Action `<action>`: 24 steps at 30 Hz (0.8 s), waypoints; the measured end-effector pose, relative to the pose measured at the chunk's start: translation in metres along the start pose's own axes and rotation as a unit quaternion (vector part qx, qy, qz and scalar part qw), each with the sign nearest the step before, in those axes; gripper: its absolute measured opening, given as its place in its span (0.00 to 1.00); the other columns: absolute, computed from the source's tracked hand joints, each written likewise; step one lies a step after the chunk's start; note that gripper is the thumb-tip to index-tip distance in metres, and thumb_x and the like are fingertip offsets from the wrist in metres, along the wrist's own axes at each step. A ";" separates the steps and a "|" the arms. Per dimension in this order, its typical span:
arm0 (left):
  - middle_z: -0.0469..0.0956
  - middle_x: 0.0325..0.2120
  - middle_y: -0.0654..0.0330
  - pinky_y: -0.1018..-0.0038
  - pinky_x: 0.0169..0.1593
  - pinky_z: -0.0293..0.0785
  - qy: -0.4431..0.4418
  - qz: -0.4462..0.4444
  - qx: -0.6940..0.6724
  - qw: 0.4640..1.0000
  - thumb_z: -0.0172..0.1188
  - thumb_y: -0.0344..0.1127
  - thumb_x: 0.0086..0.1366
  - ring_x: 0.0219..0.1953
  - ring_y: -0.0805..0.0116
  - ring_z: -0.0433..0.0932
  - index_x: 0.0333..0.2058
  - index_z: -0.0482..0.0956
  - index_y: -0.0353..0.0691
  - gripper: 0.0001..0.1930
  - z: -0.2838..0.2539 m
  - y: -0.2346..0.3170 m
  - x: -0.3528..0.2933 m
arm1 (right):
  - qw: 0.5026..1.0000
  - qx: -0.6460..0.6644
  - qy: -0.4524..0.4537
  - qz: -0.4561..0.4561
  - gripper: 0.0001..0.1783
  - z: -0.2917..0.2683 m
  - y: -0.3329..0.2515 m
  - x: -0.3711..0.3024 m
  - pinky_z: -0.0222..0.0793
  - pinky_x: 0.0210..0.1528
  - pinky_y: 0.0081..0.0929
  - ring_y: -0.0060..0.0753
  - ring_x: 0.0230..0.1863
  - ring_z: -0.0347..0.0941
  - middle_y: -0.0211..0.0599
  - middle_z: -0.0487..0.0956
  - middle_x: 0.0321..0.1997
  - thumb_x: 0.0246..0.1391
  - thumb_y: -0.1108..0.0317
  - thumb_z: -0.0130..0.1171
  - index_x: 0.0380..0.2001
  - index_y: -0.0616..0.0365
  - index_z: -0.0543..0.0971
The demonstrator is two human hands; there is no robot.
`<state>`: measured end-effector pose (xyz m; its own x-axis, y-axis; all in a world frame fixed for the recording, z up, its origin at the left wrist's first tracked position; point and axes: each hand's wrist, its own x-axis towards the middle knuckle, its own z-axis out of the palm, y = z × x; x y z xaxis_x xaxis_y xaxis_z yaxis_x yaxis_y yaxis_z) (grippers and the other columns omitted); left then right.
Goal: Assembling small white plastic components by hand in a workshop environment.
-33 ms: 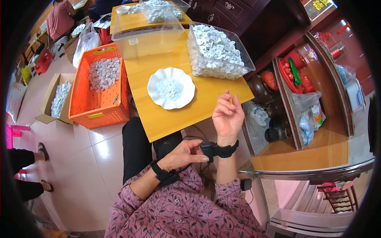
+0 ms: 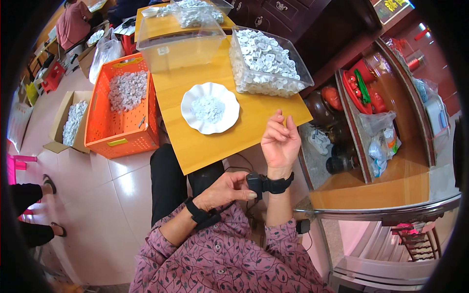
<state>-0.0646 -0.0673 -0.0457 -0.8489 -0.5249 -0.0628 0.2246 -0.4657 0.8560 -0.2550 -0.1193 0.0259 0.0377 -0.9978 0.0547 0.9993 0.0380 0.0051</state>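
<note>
My left hand [image 2: 225, 189] pinches the black box-shaped device [image 2: 254, 184] strapped to my right wrist, its thumb and fingers closed on the near side. My right hand [image 2: 282, 141] is raised palm up, with nothing in it and its fingers loosely bent and apart. Another black band [image 2: 197, 211] goes round my left wrist. Beyond my hands, a white wavy-edged plate [image 2: 188, 118] on the yellow table [image 2: 195, 155] holds a heap of small pale pieces. To its right, a clear bin [image 2: 307, 80] is filled with whitish round pieces.
A second clear bin [image 2: 185, 56] stands at the table's far left. On the floor are an orange crate [image 2: 115, 144] and a cardboard box [image 2: 57, 145], both holding small pieces. Another person's legs [image 2: 31, 195] show at left. Shelves [image 2: 359, 156] with bags and jars stand at right.
My hands keep the same pose. At the left, the other person's farther foot has shifted slightly leftward.
</note>
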 end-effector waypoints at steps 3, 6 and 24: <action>0.80 0.32 0.66 0.80 0.42 0.76 -0.011 -0.023 -0.082 0.996 0.65 0.29 0.63 0.33 0.79 0.78 0.46 0.77 0.35 0.13 0.000 0.002 -0.001 | 0.999 -0.051 -0.004 -0.007 0.16 -0.002 -0.002 -0.001 0.64 0.24 0.16 0.22 0.25 0.67 0.40 0.76 0.34 0.65 0.65 0.52 0.44 0.71 0.75; 0.78 0.28 0.68 0.83 0.39 0.75 -0.008 -0.015 -0.049 0.999 0.66 0.35 0.64 0.32 0.82 0.76 0.42 0.77 0.38 0.12 0.004 0.005 -0.001 | 0.992 -0.123 0.004 -0.039 0.16 -0.005 -0.003 -0.003 0.62 0.24 0.15 0.22 0.25 0.66 0.38 0.77 0.33 0.64 0.63 0.53 0.44 0.68 0.76; 0.79 0.45 0.51 0.72 0.46 0.79 0.120 0.041 -0.004 0.992 0.55 0.35 0.71 0.40 0.67 0.81 0.57 0.69 0.30 0.20 -0.008 0.029 -0.019 | 0.980 -0.190 -0.049 -0.013 0.16 0.001 -0.013 -0.023 0.60 0.25 0.19 0.24 0.25 0.65 0.39 0.78 0.34 0.65 0.64 0.51 0.47 0.65 0.77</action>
<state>-0.0378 -0.0769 -0.0238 -0.6895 -0.7154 -0.1135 0.2932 -0.4190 0.8594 -0.2689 -0.0966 0.0257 0.0298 -0.9874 0.1551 0.9310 -0.0291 -0.3639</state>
